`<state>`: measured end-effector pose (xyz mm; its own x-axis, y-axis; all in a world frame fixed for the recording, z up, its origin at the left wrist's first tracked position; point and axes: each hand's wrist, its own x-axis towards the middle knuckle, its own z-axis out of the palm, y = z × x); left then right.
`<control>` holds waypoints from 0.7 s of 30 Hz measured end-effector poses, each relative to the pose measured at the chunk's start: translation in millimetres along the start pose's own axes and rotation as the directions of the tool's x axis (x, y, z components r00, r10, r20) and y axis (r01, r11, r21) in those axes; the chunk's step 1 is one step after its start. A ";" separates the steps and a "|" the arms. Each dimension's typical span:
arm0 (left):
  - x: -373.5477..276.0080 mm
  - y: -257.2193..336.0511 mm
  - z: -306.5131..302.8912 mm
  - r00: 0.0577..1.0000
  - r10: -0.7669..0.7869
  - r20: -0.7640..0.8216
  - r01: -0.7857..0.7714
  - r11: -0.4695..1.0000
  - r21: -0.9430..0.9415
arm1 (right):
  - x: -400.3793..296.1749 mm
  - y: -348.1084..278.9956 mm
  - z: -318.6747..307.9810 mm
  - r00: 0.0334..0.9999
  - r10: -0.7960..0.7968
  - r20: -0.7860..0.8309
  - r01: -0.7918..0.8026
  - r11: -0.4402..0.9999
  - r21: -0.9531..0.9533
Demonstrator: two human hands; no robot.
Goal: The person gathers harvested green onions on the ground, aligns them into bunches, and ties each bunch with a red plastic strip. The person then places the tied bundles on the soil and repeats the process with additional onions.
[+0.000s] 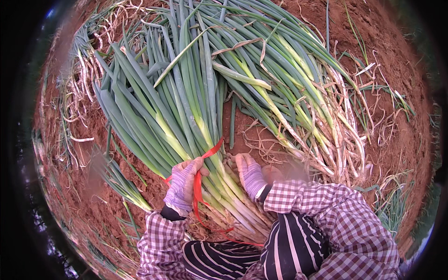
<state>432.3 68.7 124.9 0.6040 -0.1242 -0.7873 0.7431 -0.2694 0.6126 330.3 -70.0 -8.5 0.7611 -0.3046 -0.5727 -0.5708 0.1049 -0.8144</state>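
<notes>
Before me lies a bundle of large green onions, leaves pointing away and pale stalk ends toward my knees. A red plastic tie crosses over its stalks, with a loose tail hanging down. My left hand, in a purple knit glove with bare fingertips, pinches the tie at the bundle's left side. At the right side of the stalks is my right hand, gloved alike. Its fingers are bent close to the stalks, and their tips are partly hidden, so I cannot see whether they grip anything.
A second heap of green onions lies to the right, its roots toward me. More onions with white stalks lie at the far left. A small bunch is beside my left arm. Reddish soil holds scattered leaves and dry scraps.
</notes>
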 end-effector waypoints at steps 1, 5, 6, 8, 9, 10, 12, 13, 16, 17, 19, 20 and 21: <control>6.1 0.2 1.3 0.998 -0.025 0.055 0.023 0.999 0.032 | -1.5 -4.0 0.2 0.994 0.054 -0.099 -0.062 0.995 -0.081; 8.3 19.4 1.8 0.968 -0.176 0.176 0.158 0.981 0.112 | -15.6 -28.8 24.2 0.952 0.223 -0.209 -0.247 0.964 -0.097; 13.5 25.8 5.2 0.957 -0.188 0.223 0.162 0.978 0.130 | -13.2 -32.9 16.2 0.937 0.257 -0.235 -0.282 0.956 -0.078; 22.8 20.0 -9.3 0.932 -0.230 0.280 0.210 0.973 0.098 | -12.3 -21.2 33.0 0.892 0.359 -0.276 -0.343 0.933 0.107; 24.3 17.0 -14.6 0.930 -0.233 0.285 0.223 0.972 0.069 | -13.5 -27.1 39.8 0.869 0.407 -0.281 -0.393 0.913 0.106; 25.0 17.4 -16.5 0.924 -0.226 0.308 0.222 0.974 0.046 | -14.2 -34.7 42.4 0.842 0.444 -0.305 -0.431 0.895 0.111; 28.3 12.7 -20.0 0.924 -0.210 0.320 0.219 0.976 0.009 | -14.7 -29.9 52.9 0.782 0.459 -0.422 -0.366 0.886 0.285; 29.5 13.4 -20.7 0.926 -0.191 0.327 0.207 0.978 -0.015 | -15.6 -28.6 55.3 0.786 0.437 -0.437 -0.374 0.899 0.226; 23.5 -7.0 -25.2 0.935 -0.173 0.308 0.246 0.945 -0.216 | -18.0 -34.7 65.4 0.801 0.286 -0.525 -0.419 0.895 -0.151; 19.9 -8.4 -27.8 0.928 -0.201 0.315 0.288 0.921 -0.261 | -20.8 -39.4 70.5 0.773 0.237 -0.588 -0.391 0.909 -0.147; 19.7 -2.8 -22.6 0.946 -0.195 0.258 0.268 0.921 -0.283 | -13.8 -50.0 73.5 0.755 0.185 -0.629 -0.384 0.902 -0.195; 23.6 1.1 -15.4 0.963 -0.166 0.212 0.219 0.941 -0.257 | -6.5 -45.3 75.5 0.720 0.273 -0.638 -0.385 0.922 -0.039; 25.7 0.7 -8.4 0.976 -0.144 0.161 0.179 0.957 -0.228 | -4.8 -45.6 72.4 0.747 0.193 -0.636 -0.350 0.928 -0.129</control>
<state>450.8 73.3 105.7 0.4364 -0.2360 -0.8683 0.8849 -0.0619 0.4616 375.0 -4.7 24.6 0.2626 -0.8095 -0.5250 -0.8355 0.0814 -0.5434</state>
